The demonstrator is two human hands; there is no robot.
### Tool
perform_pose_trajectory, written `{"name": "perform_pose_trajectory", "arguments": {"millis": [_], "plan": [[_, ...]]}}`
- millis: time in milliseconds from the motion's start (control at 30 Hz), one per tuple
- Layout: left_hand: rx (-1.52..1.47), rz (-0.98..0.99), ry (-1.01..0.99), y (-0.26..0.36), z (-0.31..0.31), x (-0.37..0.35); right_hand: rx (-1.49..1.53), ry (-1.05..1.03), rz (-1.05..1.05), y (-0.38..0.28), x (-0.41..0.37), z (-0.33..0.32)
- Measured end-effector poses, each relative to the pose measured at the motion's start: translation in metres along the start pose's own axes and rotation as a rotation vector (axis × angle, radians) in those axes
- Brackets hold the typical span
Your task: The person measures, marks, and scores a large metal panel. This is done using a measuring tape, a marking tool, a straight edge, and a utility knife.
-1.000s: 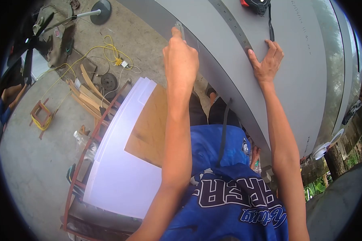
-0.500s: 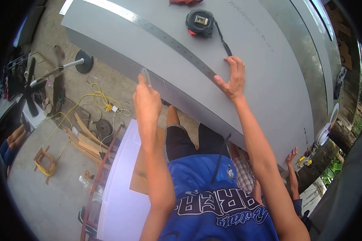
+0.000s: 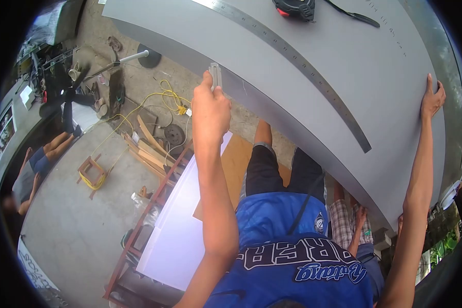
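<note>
My left hand (image 3: 211, 110) is closed round a flat grey slotted tool (image 3: 216, 76) that looks like a cutter, upright at the near edge of a large grey sheet (image 3: 292, 82). Out at the sheet's far right edge, my right hand (image 3: 432, 98) grips with its thumb on top and its fingers curled over the border. A long steel ruler (image 3: 313, 77) lies on the sheet between my hands, touched by neither. Beyond it rests a black and red tape measure (image 3: 296, 9), with its dark strap (image 3: 354, 14) trailing to the right.
Below the sheet, a co-worker's hand (image 3: 362, 215) shows beside a plaid garment (image 3: 342, 220). White panels (image 3: 179, 220) lie on a reddish frame (image 3: 123, 256) to my left. Wood strips (image 3: 146, 154), a yellow cord (image 3: 164, 95) and a fan (image 3: 66, 105) stand farther left, near another person (image 3: 36, 169).
My right hand has left the ruler's end and moved right to the sheet's far edge. My left hand keeps the grey tool at the near edge. The view has shifted.
</note>
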State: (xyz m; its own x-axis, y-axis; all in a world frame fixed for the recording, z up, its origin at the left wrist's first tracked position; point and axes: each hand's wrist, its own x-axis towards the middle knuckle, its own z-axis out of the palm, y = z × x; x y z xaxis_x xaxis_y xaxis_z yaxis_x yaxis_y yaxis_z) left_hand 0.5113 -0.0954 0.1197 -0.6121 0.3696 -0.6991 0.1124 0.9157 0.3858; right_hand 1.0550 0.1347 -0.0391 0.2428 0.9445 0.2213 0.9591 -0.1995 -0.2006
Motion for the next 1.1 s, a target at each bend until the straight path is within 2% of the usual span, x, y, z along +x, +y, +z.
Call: {"name": "perform_pose_trajectory", "arguments": {"millis": [67, 167, 200, 600, 700, 833, 900, 933, 1000, 1067, 1100], "plan": [[-0.014, 0.013, -0.003, -0.001, 0.0, 0.001, -0.11, -0.03, -0.016, 0.0, 0.004, -0.003], [-0.017, 0.032, -0.005, -0.009, 0.0, 0.001, -0.02, -0.026, -0.13, 0.021, 0.008, 0.0], [-0.014, 0.049, -0.009, -0.009, 0.0, 0.002, -0.102, -0.056, -0.093, 0.022, 0.01, -0.002], [-0.048, 0.03, 0.064, -0.019, 0.007, -0.008, -0.055, -0.003, -0.146, 0.018, -0.006, 0.007], [-0.01, 0.061, 0.095, -0.029, 0.008, -0.009, -0.021, 0.003, -0.192, 0.025, -0.012, 0.009], [0.084, 0.183, 0.168, -0.046, 0.013, 0.009, -0.033, -0.004, -0.13, 0.024, -0.014, 0.016], [0.145, 0.249, 0.183, -0.058, 0.014, 0.017, -0.038, -0.011, -0.055, -0.012, -0.042, 0.006], [0.098, 0.201, 0.175, -0.052, 0.013, 0.011, 0.083, -0.016, -0.07, -0.043, -0.067, -0.006], [0.003, 0.102, 0.153, -0.031, 0.012, -0.006, 0.3, -0.047, -0.245, -0.109, -0.123, -0.031], [-0.055, 0.077, 0.103, -0.026, 0.006, -0.007, 0.352, -0.071, -0.595, -0.151, -0.166, -0.043], [-0.081, 0.06, 0.077, -0.025, 0.003, -0.006, 0.426, -0.165, -0.633, -0.172, -0.185, -0.051]]}}
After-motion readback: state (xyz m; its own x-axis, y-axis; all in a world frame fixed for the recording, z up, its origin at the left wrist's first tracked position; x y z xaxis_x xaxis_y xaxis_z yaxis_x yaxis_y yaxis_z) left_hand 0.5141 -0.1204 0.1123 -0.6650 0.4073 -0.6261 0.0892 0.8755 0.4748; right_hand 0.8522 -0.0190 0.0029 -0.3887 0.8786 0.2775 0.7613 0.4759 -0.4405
